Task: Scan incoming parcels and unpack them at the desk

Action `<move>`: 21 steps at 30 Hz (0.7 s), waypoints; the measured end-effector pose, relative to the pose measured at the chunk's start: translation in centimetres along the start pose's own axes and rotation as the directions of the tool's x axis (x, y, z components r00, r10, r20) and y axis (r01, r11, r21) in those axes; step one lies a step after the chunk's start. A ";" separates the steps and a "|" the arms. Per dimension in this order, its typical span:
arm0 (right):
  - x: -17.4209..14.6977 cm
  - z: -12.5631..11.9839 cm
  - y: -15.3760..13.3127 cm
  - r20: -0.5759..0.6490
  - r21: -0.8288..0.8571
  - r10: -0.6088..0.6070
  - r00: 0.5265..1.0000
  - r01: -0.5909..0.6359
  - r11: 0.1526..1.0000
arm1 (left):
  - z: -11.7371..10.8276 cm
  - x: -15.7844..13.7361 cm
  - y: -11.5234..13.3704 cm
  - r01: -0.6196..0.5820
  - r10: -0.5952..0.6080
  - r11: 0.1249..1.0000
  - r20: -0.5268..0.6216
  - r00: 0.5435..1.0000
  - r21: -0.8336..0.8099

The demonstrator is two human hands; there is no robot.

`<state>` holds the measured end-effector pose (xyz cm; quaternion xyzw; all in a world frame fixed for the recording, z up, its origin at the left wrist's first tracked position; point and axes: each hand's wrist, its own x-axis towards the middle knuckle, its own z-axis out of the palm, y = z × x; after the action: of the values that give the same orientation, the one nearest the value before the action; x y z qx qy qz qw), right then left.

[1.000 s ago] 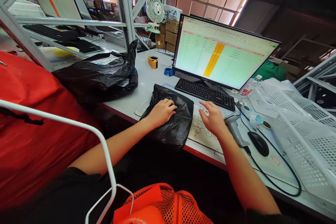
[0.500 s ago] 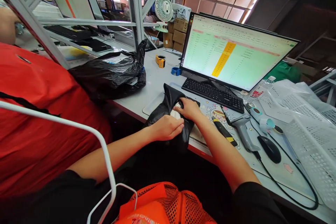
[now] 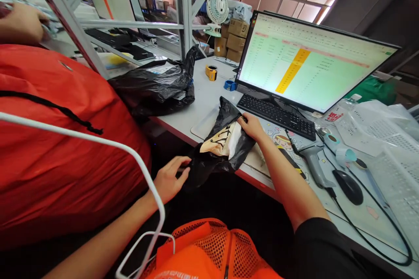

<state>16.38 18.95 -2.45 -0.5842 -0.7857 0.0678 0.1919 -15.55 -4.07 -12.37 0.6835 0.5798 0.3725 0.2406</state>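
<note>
A torn black plastic mailing bag (image 3: 242, 152) lies at the table's front edge. Through its opening show a cream packet with dark lettering (image 3: 218, 141) and something white (image 3: 233, 139). My right hand (image 3: 252, 126) grips the bag's upper right edge, thumb at the opening. Lower left of it, my left hand (image 3: 172, 176) has thumb and forefinger at a loose black flap of the bag, which stretches toward the fingertips. What lies deeper inside the bag is hidden.
Behind stand a keyboard (image 3: 276, 115) and a monitor (image 3: 314, 65). A scanner (image 3: 316, 165), a mouse (image 3: 348, 186) and a white basket (image 3: 393, 192) are on the right. Leftward are a black bag (image 3: 157, 85), a big red sack (image 3: 65, 139) and another person's hand (image 3: 24, 22).
My left hand has pulled away down and left, and the bag's opening is wider, with the lettered packet now showing. My right hand still grips the bag. The view has shifted slightly.
</note>
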 end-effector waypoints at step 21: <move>-21.6 1.9 -3.2 0.059 0.918 0.391 0.919 -0.204 0.341 | 2.5 17.5 16.0 -0.366 0.378 0.922 0.512 0.772 -0.128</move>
<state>18.07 -2.24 -7.96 -0.5206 -0.4798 0.4675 0.5293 -2.84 9.82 2.33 0.8574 0.3407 0.2168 0.3190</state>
